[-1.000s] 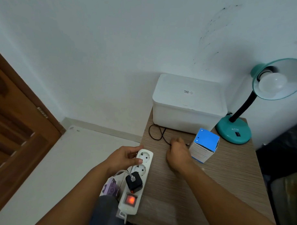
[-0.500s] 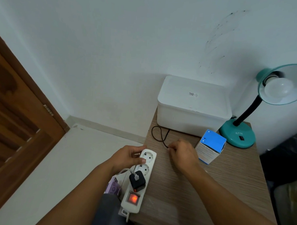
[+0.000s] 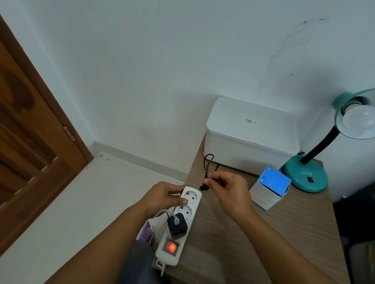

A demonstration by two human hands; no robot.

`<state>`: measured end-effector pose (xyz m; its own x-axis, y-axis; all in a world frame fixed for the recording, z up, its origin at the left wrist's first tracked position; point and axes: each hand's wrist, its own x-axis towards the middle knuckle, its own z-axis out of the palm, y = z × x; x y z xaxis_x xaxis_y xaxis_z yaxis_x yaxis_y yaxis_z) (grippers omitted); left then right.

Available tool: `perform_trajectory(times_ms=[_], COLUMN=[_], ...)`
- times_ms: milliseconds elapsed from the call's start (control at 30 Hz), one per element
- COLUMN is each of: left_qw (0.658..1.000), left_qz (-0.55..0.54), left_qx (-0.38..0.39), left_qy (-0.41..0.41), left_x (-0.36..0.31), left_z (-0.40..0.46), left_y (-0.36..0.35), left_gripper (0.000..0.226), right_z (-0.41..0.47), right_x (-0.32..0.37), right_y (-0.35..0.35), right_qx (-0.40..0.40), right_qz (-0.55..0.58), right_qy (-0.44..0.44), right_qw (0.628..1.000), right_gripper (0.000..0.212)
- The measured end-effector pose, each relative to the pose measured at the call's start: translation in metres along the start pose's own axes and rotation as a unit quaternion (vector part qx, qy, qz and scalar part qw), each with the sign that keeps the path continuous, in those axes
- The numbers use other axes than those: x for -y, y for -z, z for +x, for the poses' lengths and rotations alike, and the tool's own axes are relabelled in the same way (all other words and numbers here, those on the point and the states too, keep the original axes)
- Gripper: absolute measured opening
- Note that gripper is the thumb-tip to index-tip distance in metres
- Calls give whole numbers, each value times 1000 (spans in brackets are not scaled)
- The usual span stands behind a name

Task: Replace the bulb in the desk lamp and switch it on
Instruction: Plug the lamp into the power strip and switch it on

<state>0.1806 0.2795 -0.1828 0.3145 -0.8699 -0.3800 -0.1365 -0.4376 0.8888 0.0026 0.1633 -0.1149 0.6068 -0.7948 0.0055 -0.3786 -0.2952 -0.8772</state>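
White power strip (image 3: 180, 224) gripped by left hand (image 3: 162, 197); right hand (image 3: 228, 192) pinches black plug (image 3: 203, 188) beside blue box (image 3: 270, 188).

White storage box (image 3: 250, 133) against wall; wooden door (image 3: 23, 125) left.

Evenly and softly lit with a cool, bluish cast, probably daylight from somewhere out of frame; only faint shadows on the wall (image 3: 142, 66) behind the white box (image 3: 250, 133) and the lamp (image 3: 309, 167), whose bulb (image 3: 362, 118) looks unlit. Strongly bent by the wide lens, with the door (image 3: 23, 136) leaning hard at the left edge. Slightly soft throughout, with a glowing red switch (image 3: 170, 247) on the power strip (image 3: 179, 224).
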Motion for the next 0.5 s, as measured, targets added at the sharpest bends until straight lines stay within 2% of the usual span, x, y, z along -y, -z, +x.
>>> perform_trajectory(times_ms=[267, 500], left_qw=[1000, 1000], left_qz=[-11, -16], left_qx=[-11, 0], left_qy=[-7, -20], left_x=[-1, -1], left_z=[-7, -10], left_y=[-3, -2], left_gripper=[39, 42], right_z=[-4, -4], right_x=[-2, -1], right_y=[-8, -14], right_qx=[38, 65], right_qz=[-19, -34], right_qy=[19, 48], right_qw=[999, 996], right_gripper=[17, 13])
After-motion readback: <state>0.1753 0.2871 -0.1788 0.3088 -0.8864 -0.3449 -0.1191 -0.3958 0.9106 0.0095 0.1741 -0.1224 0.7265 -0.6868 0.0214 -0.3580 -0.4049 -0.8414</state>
